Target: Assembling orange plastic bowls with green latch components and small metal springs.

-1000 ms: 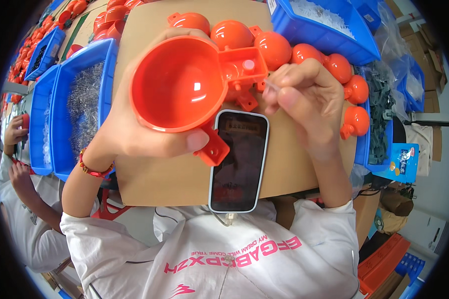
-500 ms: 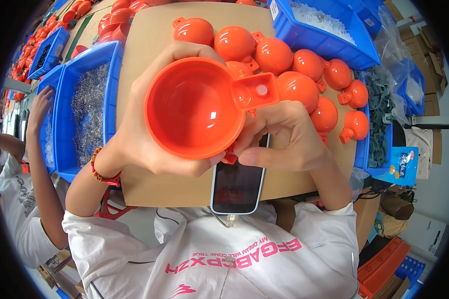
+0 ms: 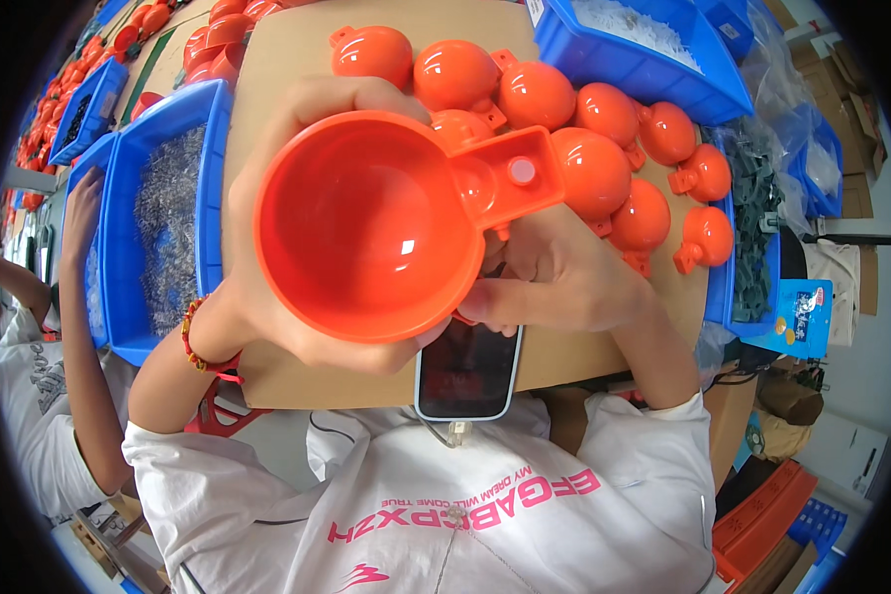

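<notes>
An orange plastic cup [image 3: 366, 238] with a short boxy arm on its right side is raised over the cardboard, its hollow facing up at me. My left hand [image 3: 287, 307] wraps round its left and lower side. My right hand [image 3: 564, 282] is closed at the cup's lower right rim, thumb and fingers pinched together under the boxy arm. What those fingertips hold, if anything, is mostly hidden; a bit of orange shows beside them. A white peg stands in the arm's recess. Below the hands lies a phone [image 3: 470, 371] with a cable plugged in.
Several orange cups [image 3: 537, 95] rest dome-up across the cardboard sheet [image 3: 297, 381]. At left a blue bin [image 3: 173, 228] holds metal springs; another at the back right [image 3: 643, 59] holds clear plastic pieces. Dark green parts [image 3: 752, 228] fill a bin at right. A co-worker's arm [image 3: 84, 297] reaches into a bin at far left.
The cup has come slightly nearer and moved a little left and down, its arm reaching further right. My right hand stays pinched at the cup's lower right rim.
</notes>
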Available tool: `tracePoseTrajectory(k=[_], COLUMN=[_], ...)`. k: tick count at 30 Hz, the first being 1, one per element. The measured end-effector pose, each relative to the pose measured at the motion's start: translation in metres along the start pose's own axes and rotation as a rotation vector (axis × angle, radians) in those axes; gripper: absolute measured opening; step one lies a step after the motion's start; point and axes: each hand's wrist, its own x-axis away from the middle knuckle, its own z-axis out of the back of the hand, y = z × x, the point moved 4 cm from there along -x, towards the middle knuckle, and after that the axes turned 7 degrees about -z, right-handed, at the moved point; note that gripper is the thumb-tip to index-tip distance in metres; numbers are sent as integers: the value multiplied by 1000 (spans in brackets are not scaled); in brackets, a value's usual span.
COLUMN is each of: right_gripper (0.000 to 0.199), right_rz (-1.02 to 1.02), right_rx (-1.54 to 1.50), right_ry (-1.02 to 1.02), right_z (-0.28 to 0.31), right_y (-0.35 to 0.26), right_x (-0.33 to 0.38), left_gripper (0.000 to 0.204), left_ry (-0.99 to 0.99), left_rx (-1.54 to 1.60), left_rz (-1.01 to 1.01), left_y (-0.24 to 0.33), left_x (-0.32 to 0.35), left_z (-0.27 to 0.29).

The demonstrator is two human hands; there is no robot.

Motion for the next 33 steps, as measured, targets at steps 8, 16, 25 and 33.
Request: tracePoseTrajectory(k=[8, 16, 25, 33], right_gripper=[33, 21, 26, 23], right_rz=[142, 78, 83, 115], right_rx=[-108, -82, -132, -75], right_ry=[49, -5, 16, 15], right_z=[2, 1, -10, -17], right_y=[8, 2, -3, -1], right_x=[-5, -8, -12, -10], left_gripper=[75, 68, 63, 63], left_ry=[-56, 245, 264, 202], left_rx=[-36, 172, -14, -25], left_rz=[-15, 57, -114, -205], left_y=[-6, 0, 12, 20], left_x=[-3, 2, -1, -3], left_z=[-4, -2, 15, 19])
